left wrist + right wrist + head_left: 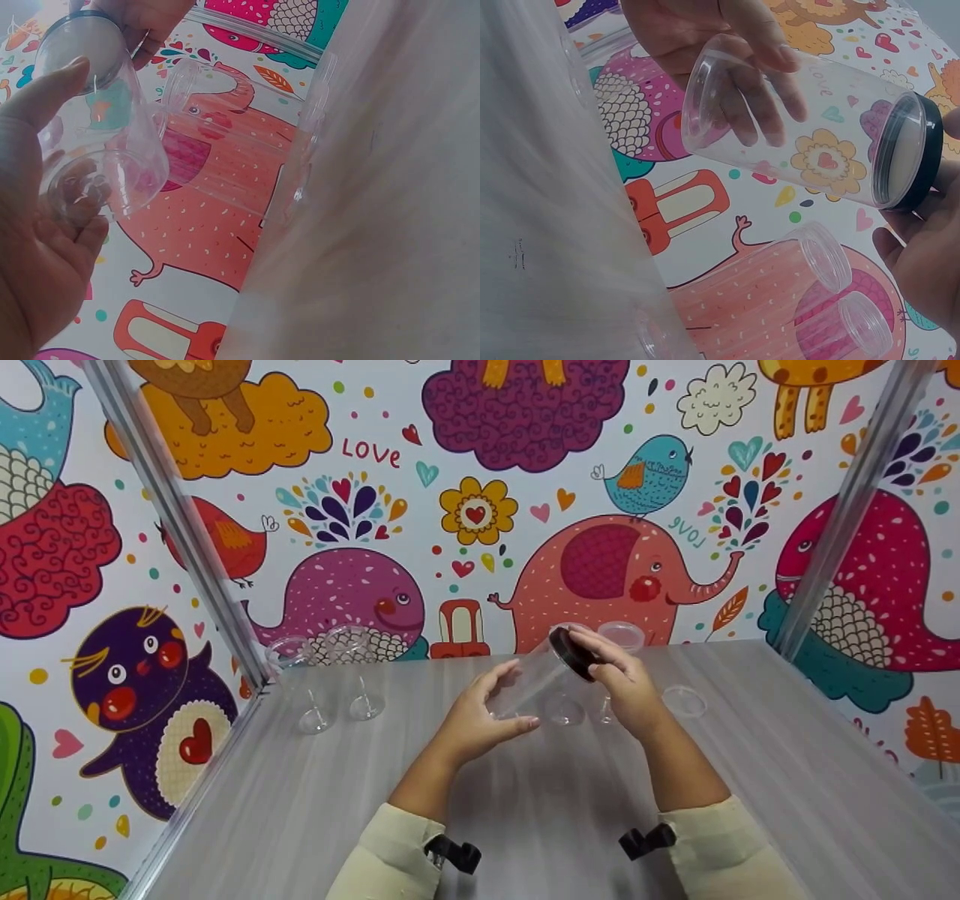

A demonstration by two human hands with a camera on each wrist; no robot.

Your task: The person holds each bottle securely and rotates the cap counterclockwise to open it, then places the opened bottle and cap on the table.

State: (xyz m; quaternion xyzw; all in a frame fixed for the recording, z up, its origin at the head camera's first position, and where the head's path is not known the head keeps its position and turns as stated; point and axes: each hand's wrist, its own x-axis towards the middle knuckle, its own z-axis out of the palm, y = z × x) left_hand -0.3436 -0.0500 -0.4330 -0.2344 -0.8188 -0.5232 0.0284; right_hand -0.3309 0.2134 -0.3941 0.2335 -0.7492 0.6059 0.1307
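Note:
A clear plastic jar (525, 679) with a black lid (574, 654) is held tilted above the table, its lidded end up and to the right. My left hand (476, 720) holds the jar near its base; in the right wrist view its thumb lies on the near side and fingers show through the clear wall. My right hand (626, 686) grips the black lid at its edge, thumb on one side and fingers on the other. The lid sits on the jar's mouth in the right wrist view. Nothing shows inside the jar.
Two clear open jars (365, 705) stand at the back left of the grey table (300, 810). Two more clear jars (825, 259) stand behind my hands, partly hidden. A clear ring-shaped outline (703, 706) lies on the right. Printed walls and metal posts (847, 510) enclose the table.

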